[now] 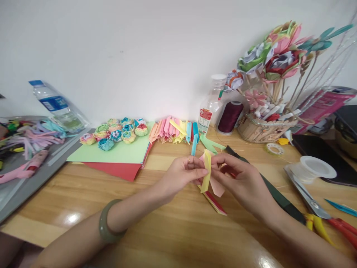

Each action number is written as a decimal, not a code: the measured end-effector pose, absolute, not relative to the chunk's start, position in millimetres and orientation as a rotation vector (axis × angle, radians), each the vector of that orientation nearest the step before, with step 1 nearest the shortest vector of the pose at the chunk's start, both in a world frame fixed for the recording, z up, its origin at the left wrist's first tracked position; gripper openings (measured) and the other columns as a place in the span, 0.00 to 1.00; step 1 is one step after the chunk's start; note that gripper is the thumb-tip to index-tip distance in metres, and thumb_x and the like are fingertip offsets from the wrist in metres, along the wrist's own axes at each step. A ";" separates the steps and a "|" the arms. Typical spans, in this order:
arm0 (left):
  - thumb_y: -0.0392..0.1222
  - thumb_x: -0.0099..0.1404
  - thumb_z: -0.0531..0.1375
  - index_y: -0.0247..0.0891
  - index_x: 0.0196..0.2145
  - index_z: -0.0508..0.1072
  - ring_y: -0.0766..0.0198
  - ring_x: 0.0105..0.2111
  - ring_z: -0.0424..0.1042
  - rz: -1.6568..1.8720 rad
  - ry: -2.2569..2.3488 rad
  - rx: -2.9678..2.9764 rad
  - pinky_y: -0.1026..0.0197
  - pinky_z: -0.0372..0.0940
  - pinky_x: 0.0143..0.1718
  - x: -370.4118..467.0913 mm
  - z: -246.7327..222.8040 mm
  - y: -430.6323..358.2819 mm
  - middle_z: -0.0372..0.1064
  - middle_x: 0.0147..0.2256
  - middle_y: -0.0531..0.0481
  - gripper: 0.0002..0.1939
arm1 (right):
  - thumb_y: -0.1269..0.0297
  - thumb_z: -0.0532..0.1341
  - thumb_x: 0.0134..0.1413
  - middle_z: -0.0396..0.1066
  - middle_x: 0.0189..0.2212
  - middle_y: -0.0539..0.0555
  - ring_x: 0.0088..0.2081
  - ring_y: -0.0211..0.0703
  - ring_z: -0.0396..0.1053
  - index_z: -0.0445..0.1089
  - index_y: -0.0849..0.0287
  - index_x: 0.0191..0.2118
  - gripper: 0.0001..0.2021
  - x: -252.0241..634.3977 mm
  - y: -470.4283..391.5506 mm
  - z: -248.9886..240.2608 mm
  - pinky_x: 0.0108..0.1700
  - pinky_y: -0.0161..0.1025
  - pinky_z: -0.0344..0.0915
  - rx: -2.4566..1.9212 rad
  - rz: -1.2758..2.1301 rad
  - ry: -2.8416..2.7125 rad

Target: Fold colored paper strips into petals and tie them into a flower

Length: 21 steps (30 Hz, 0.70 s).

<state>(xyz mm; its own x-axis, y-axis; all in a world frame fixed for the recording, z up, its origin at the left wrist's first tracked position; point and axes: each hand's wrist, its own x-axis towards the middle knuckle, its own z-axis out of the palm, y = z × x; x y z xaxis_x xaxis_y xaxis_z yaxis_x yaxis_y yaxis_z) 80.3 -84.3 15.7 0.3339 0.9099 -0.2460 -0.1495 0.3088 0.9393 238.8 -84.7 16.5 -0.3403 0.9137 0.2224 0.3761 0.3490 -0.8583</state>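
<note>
My left hand [182, 175] pinches a folded yellow paper strip [205, 182] between thumb and fingers, above the wooden table. From the other side my right hand [241, 180] closes its fingertips on the same papers, where a pale pink paper piece [217, 187] shows behind the yellow one. How the two pieces join is hidden by my fingers. Below the hands lies a narrow red and yellow paper stack [216, 204]. Just beyond them are a blue paper strip [194, 144] and green paper strips [209, 143].
Several paper flowers [106, 144] sit on green paper [111, 157] at left, beside a row of folded papers [170, 130]. Scissors [315, 204], a thread spool [316, 169] and a flower basket [264, 128] stand right. A water bottle [57, 106] leans on the wall.
</note>
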 end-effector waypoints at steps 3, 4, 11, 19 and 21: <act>0.39 0.49 0.63 0.33 0.27 0.71 0.69 0.27 0.65 0.885 0.992 1.048 0.65 0.59 0.30 82.5 18.1 -87.5 0.67 0.26 0.51 0.07 | 0.69 0.54 0.52 0.66 0.27 0.50 0.28 0.37 0.63 0.65 0.57 0.31 0.04 238.0 -88.7 16.5 0.31 0.36 0.62 -1.138 0.665 -1.972; 0.38 0.49 0.62 0.33 0.27 0.72 0.69 0.27 0.64 0.892 1.011 1.067 0.65 0.59 0.30 82.8 18.5 -88.3 0.67 0.26 0.51 0.06 | 0.69 0.54 0.52 0.67 0.28 0.51 0.29 0.38 0.64 0.66 0.57 0.32 0.05 237.7 -89.5 16.3 0.33 0.37 0.63 -1.124 0.603 -1.991; 0.38 0.46 0.64 0.34 0.30 0.70 0.70 0.24 0.65 0.962 1.055 0.864 0.65 0.60 0.29 86.4 16.8 -93.3 0.67 0.25 0.52 0.12 | 0.72 0.53 0.52 0.71 0.39 0.55 0.39 0.43 0.68 0.60 0.56 0.50 0.18 234.8 -93.6 8.4 0.38 0.39 0.65 -0.999 0.156 -2.116; 0.29 0.49 0.59 0.34 0.30 0.73 0.67 0.37 0.66 1.012 0.859 0.692 0.64 0.60 0.42 94.7 21.4 -111.0 0.70 0.34 0.49 0.08 | 0.74 0.55 0.51 0.74 0.35 0.53 0.36 0.43 0.67 0.65 0.58 0.45 0.14 235.4 -97.6 2.3 0.38 0.39 0.63 -0.986 -0.231 -2.226; 0.27 0.49 0.59 0.35 0.32 0.74 0.67 0.37 0.66 1.026 0.815 0.638 0.64 0.60 0.43 94.9 23.2 -113.6 0.70 0.35 0.49 0.12 | 0.74 0.56 0.51 0.73 0.37 0.54 0.37 0.44 0.67 0.67 0.59 0.44 0.13 236.1 -97.4 2.2 0.39 0.40 0.63 -0.966 -0.222 -2.219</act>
<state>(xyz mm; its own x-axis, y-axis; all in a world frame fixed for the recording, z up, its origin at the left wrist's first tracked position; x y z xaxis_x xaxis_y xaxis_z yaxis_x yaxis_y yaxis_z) 94.9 -113.6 23.2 0.2834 0.9165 -0.2822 -0.4821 0.3906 0.7843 236.1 -97.4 2.2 -0.4803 0.5780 0.6598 0.6974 0.7078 -0.1124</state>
